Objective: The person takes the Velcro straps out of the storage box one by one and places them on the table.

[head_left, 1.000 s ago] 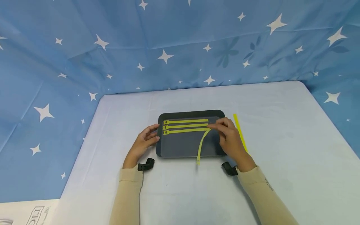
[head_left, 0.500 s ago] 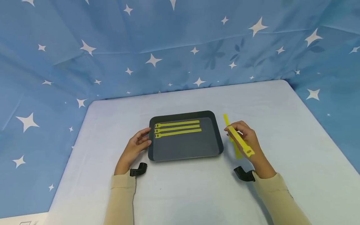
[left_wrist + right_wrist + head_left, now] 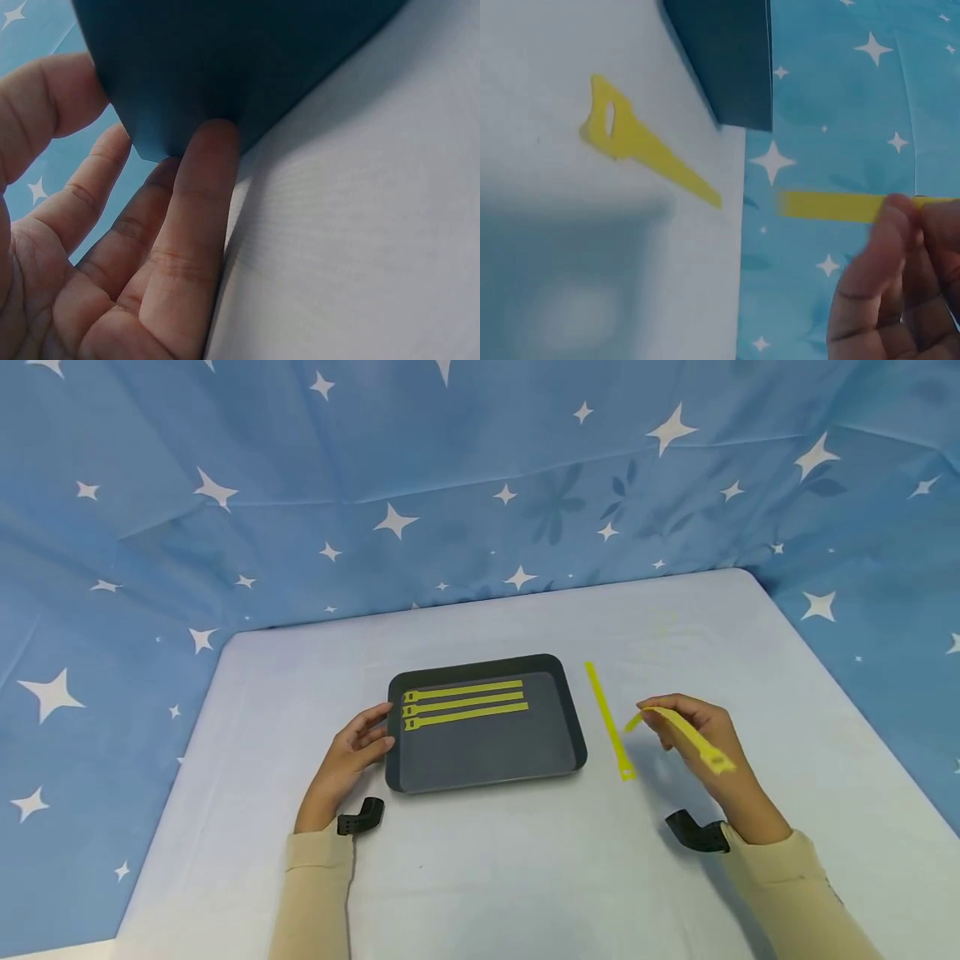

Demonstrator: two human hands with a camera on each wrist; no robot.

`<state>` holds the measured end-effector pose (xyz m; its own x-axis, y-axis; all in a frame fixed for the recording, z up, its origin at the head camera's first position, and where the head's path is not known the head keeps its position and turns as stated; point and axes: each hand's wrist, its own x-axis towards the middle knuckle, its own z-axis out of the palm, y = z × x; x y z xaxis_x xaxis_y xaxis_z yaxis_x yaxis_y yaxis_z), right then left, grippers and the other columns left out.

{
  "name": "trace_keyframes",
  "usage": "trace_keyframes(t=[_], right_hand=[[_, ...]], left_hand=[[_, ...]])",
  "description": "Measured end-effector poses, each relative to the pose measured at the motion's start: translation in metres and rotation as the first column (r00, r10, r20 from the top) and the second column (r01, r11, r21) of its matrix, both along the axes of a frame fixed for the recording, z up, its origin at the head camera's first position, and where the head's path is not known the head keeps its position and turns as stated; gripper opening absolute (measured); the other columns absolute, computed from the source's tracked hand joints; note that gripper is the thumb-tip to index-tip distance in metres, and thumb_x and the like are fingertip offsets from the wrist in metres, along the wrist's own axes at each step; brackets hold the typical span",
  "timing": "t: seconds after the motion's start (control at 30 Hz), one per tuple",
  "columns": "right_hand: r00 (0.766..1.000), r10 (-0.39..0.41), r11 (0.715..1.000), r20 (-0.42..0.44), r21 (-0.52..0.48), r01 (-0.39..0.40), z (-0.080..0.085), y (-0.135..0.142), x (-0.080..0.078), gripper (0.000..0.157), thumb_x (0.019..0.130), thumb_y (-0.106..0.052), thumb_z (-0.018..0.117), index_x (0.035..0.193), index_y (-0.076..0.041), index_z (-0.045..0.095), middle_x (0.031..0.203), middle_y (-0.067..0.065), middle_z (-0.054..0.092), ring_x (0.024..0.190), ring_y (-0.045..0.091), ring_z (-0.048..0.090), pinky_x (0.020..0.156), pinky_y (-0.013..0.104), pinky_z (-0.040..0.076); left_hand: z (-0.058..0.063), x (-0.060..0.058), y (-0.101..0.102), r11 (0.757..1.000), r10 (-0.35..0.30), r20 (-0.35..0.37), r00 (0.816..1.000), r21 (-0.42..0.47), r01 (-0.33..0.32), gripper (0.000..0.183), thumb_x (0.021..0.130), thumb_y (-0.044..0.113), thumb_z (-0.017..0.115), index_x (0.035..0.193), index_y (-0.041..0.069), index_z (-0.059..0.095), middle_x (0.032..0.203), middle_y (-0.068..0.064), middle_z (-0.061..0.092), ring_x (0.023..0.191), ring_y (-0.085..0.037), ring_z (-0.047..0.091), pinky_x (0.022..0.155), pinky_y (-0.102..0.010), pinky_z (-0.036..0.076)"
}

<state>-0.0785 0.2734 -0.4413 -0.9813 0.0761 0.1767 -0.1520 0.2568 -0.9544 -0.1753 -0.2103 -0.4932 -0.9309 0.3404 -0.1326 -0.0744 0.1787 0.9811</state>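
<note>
My right hand is above the table, right of the tray, pinching one end of a yellow hook-and-loop cable tie. Its slotted head hangs back toward the wrist, and the short tip pokes out past the fingers. In the right wrist view the held tie's tip is blurred. My left hand touches the left wall of the dark grey tray with extended fingers. Inside the tray, 3 matching cable ties lie parallel, heads to the left. Another yellow cable tie lies on the table between tray and right hand.
A white cloth covers the table. Behind and beside it hangs a blue curtain with white stars. Dark wrist-worn camera mounts sit at both wrists.
My right hand has moved from the tray to the right, carrying a cable tie away from the row. My left hand stays at the tray's left wall. The head view has shifted slightly.
</note>
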Motion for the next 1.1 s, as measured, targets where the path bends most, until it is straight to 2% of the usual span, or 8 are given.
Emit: trace_keyframes(t=[0.1,0.17,0.27,0.37,0.53,0.67,0.83,1.1], right_hand=[[0.997,0.011,0.998,-0.081,0.069,-0.005,0.001,0.012,0.003,0.027,0.107,0.009,0.056,0.126,0.006,0.075,0.108,-0.016,0.077,0.083,0.005,0.071,0.072,0.016,0.056],[0.994,0.053,0.997,-0.093,0.055,-0.048,0.003,0.017,0.002,0.032,0.109,0.009,0.049,0.134,0.011,0.069,0.122,-0.015,0.075,0.092,0.005,0.072,0.078,0.016,0.058],[0.997,0.071,0.997,-0.02,0.035,-0.07,0.007,0.023,-0.001,0.034,0.112,0.0,0.051,0.141,0.006,0.068,0.127,-0.015,0.073,0.097,0.007,0.071,0.083,0.018,0.059],[0.994,0.086,0.996,0.07,0.023,-0.088,0.007,0.031,-0.007,0.036,0.11,-0.004,0.062,0.145,0.0,0.067,0.125,-0.015,0.073,0.097,0.006,0.072,0.083,0.02,0.06],[0.978,0.105,0.992,0.18,0.056,-0.117,0.0,0.044,-0.026,0.047,0.106,-0.001,0.067,0.15,0.008,0.054,0.112,-0.013,0.076,0.094,0.004,0.075,0.081,0.02,0.061],[0.953,0.121,0.987,0.278,0.07,-0.145,-0.008,0.045,-0.046,0.053,0.106,-0.001,0.068,0.151,0.011,0.043,0.102,-0.004,0.077,0.089,0.003,0.074,0.08,0.022,0.062],[0.914,0.126,0.975,0.385,0.124,-0.186,-0.014,0.041,-0.067,0.056,0.105,-0.002,0.069,0.15,0.013,0.04,0.105,0.011,0.075,0.084,0.005,0.072,0.079,0.023,0.062],[0.878,0.097,0.966,0.47,0.17,-0.197,-0.018,0.036,-0.079,0.049,0.105,0.003,0.067,0.145,0.014,0.04,0.098,0.009,0.071,0.077,0.009,0.07,0.072,0.022,0.061]], left_hand=[[0.001,0.0,0.001,1.0,0.004,0.005,1.0,-0.007,-0.004,0.062,0.108,0.005,0.063,0.165,0.0,0.04,0.162,-0.027,0.045,0.128,-0.002,0.059,0.098,-0.019,0.054],[0.002,0.001,0.0,1.0,0.009,0.004,1.0,-0.005,-0.009,0.061,0.108,0.004,0.062,0.165,0.0,0.039,0.162,-0.028,0.045,0.127,-0.001,0.059,0.097,-0.019,0.054],[0.002,0.001,-0.001,1.0,0.008,-0.003,1.0,0.0,-0.008,0.061,0.108,0.002,0.061,0.165,-0.002,0.039,0.162,-0.029,0.045,0.123,0.003,0.059,0.097,-0.018,0.054],[0.002,0.001,-0.001,1.0,0.009,-0.006,1.0,0.006,-0.009,0.061,0.108,0.001,0.061,0.164,-0.003,0.039,0.161,-0.03,0.045,0.122,0.004,0.06,0.096,-0.018,0.054],[0.001,0.0,0.001,1.0,0.017,0.004,1.0,0.008,-0.017,0.061,0.107,0.0,0.062,0.164,-0.002,0.04,0.159,-0.029,0.046,0.121,0.002,0.061,0.095,-0.019,0.055],[0.001,0.0,0.002,1.0,0.022,0.008,1.0,0.0,-0.022,0.061,0.107,0.0,0.062,0.164,-0.001,0.04,0.159,-0.029,0.047,0.121,0.002,0.061,0.094,-0.019,0.055],[0.001,0.0,0.002,1.0,0.029,0.011,1.0,0.0,-0.029,0.061,0.107,0.0,0.062,0.164,-0.001,0.041,0.159,-0.029,0.047,0.121,0.003,0.061,0.094,-0.019,0.055],[0.0,-0.001,0.001,1.0,0.02,0.006,1.0,0.008,-0.02,0.061,0.107,0.0,0.062,0.164,-0.002,0.04,0.159,-0.03,0.047,0.122,0.001,0.061,0.095,-0.02,0.055]])
